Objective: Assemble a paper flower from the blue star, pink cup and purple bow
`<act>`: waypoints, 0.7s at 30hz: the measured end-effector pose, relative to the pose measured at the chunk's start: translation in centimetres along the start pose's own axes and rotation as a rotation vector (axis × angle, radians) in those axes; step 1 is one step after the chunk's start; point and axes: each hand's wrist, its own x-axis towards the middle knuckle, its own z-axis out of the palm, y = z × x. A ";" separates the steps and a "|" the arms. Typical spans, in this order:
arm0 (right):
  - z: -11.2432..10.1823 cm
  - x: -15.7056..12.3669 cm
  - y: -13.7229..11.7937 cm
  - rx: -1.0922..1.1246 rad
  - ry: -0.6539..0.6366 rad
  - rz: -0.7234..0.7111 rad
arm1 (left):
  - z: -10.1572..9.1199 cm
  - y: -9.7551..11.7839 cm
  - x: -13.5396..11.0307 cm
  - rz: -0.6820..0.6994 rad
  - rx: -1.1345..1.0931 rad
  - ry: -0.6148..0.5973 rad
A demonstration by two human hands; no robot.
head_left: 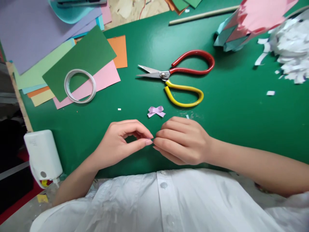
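Note:
My left hand [122,140] and my right hand [181,140] meet fingertip to fingertip over the green table [241,106], close to my white shirt. Both pinch something tiny at the point where they touch; it is too small to name. A small lilac paper bow [156,111] lies just beyond my fingers. Farther back lie two pairs of scissors, one with red handles [193,64] and one with yellow handles [184,95], their blades overlapping.
A roll of white tape [80,86] rests on a stack of coloured paper sheets [79,61] at the back left. A white device [42,154] stands at the left edge. Shredded white paper [292,48], a pink paper piece [256,19] and a wooden stick [202,14] lie at the back right.

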 end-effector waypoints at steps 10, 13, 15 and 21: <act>-8.0 -0.8 6.3 -0.139 -0.366 0.202 | -5.5 0.1 -0.1 -0.096 0.208 0.135; -7.6 -1.7 6.6 -0.172 -0.462 0.254 | -6.1 0.1 0.0 -0.284 0.230 -0.073; -7.1 -2.0 6.5 -0.170 -0.466 0.279 | -6.2 0.1 -0.1 -0.369 0.279 -0.121; -6.6 -2.2 6.6 -0.074 -0.425 0.294 | -6.0 -0.4 -0.2 -0.202 0.501 -0.004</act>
